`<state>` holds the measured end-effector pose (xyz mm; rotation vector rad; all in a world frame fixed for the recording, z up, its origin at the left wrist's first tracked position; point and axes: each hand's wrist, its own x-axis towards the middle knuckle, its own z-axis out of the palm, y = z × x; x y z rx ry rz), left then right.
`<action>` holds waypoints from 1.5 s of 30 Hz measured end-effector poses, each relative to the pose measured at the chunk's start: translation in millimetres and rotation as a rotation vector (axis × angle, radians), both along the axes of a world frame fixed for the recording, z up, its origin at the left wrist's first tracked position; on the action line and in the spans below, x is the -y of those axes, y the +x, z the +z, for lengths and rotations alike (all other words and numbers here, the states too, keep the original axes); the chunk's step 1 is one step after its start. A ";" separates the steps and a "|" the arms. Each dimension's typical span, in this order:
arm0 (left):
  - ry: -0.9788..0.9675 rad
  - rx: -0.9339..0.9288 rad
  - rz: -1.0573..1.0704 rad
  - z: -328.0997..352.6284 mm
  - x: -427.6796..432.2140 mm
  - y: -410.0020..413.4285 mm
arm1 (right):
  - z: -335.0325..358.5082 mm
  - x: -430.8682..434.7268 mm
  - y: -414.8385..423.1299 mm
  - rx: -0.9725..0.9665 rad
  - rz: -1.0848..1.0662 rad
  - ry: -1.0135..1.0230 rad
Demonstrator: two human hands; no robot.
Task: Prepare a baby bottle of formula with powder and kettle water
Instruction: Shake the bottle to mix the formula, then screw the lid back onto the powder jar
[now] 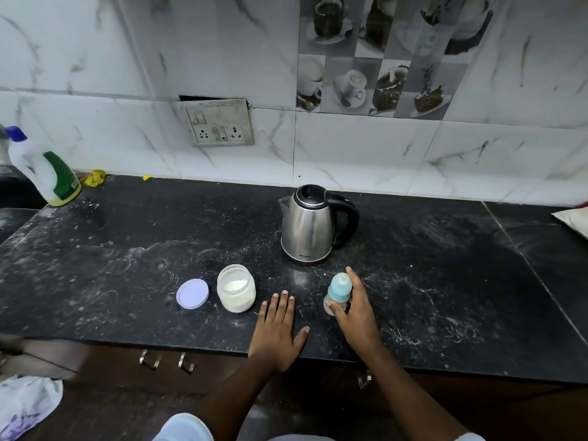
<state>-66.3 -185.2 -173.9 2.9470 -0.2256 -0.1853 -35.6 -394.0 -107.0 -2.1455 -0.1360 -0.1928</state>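
Blue-capped bottle (339, 288) in curled right hand (358, 316), left hand (276, 332) flat on countertop (127, 265)

Jar (236, 288) between lid (192, 294) and bottle (338, 292)

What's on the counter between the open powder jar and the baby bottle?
The left hand lies flat there, fingers straight on the dark counter; nothing else sits between powder jar and baby bottle, as the head view shows.

Dim even light, soft glare on the kettle (307, 230), edges bent and blurred
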 end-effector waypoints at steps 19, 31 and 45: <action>-0.259 0.013 -0.058 44.3 1.2 8.2 | 22.3 -16.1 -10.7 0.446 -0.144 -0.151; -0.364 0.333 0.558 160.5 -143.1 39.8 | 38.8 -78.8 -14.7 0.338 0.167 0.045; 0.057 -0.391 0.316 111.6 -215.5 64.3 | 8.4 -163.2 22.0 -0.262 0.305 -0.118</action>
